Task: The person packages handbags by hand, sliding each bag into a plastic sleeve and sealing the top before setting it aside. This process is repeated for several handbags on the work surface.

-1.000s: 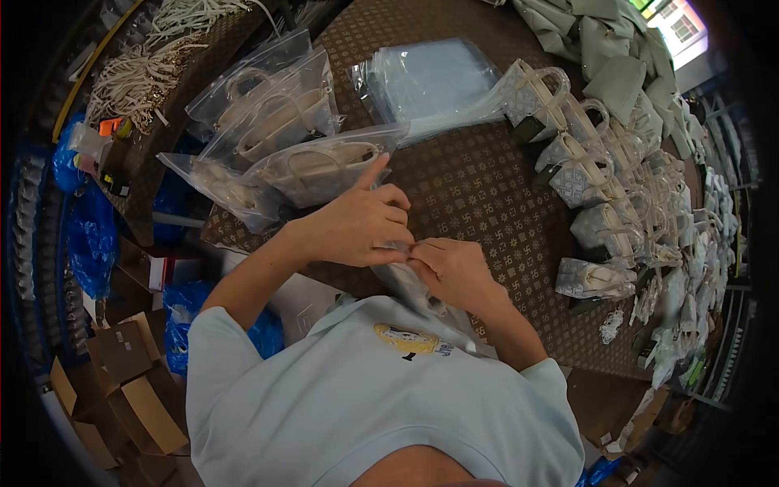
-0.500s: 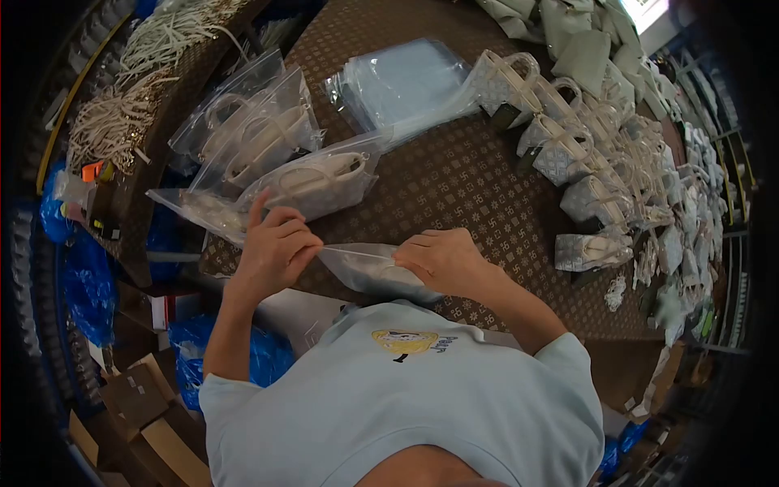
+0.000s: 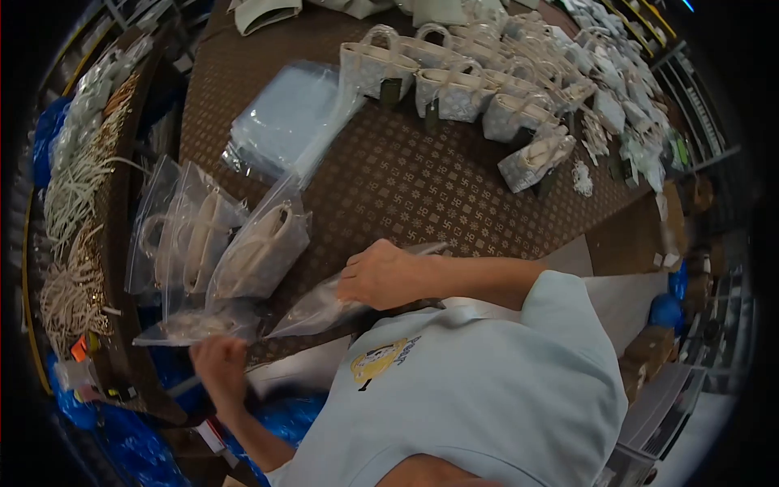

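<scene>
A clear plastic bag (image 3: 312,310) lies at the table's near edge, with my right hand (image 3: 377,276) closed on its upper side. My left hand (image 3: 219,365) is at the lower left, blurred, its fingers beside a clear pouch with small contents (image 3: 203,326); whether it grips the pouch cannot be made out. Just beyond stand several handbags in clear bags, the nearest one (image 3: 264,252) with its handle upright inside the plastic.
A stack of flat clear bags (image 3: 284,118) lies on the brown patterned table (image 3: 389,195). Unwrapped handbags (image 3: 454,89) stand in rows at the back right. Bundled straps (image 3: 73,276) hang at the left, and blue plastic (image 3: 130,442) is below.
The view has turned, shifting the table's contents leftward. My left hand has moved away from the clear bag to the small pouch; my right hand now lies across the bag.
</scene>
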Available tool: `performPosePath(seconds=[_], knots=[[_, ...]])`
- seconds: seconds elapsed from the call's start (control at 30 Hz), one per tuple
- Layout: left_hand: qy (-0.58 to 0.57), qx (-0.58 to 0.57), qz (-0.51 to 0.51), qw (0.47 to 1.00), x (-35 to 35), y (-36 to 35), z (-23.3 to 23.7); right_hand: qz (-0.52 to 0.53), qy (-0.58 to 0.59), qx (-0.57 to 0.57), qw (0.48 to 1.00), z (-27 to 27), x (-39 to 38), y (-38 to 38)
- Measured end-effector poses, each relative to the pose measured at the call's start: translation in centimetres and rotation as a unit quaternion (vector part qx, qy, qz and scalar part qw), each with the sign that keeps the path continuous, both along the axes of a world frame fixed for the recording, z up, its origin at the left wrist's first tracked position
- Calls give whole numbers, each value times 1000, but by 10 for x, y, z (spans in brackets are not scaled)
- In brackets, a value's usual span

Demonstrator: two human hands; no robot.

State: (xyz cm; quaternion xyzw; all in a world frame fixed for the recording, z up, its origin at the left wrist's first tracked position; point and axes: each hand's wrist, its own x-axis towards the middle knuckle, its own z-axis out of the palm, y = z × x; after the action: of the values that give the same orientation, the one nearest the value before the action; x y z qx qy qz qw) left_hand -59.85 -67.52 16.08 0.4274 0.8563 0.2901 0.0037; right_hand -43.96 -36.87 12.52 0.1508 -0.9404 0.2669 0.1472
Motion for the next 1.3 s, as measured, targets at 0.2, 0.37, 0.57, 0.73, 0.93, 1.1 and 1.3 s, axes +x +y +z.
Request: performPosePath(seconds=[0.2, 0.37, 0.57, 0.73, 0.93, 1.1, 1.3], knots=[[-28, 82, -103, 991, 41, 82, 26, 16, -19, 26, 999, 0, -20, -32], [-88, -186, -139, 969, 24, 101, -28, -9, 65, -6, 998, -14, -22, -30], [-134, 40, 72, 988, 0, 78, -64, -416, -96, -263, 865, -53, 36, -21], [-50, 49, 137, 988, 15, 84, -75, -325, -243, -306, 861, -93, 63, -11], [178, 143, 167, 959, 58, 106, -51, -644, -13, 74, 762, -54, 184, 188], [147, 208, -22, 967, 142, 192, -39, -576, -61, 375, 723, -29, 256, 341], [-330, 37, -88, 939, 233, 305, -96, -459, -310, 139, 821, -1, 230, 364]])
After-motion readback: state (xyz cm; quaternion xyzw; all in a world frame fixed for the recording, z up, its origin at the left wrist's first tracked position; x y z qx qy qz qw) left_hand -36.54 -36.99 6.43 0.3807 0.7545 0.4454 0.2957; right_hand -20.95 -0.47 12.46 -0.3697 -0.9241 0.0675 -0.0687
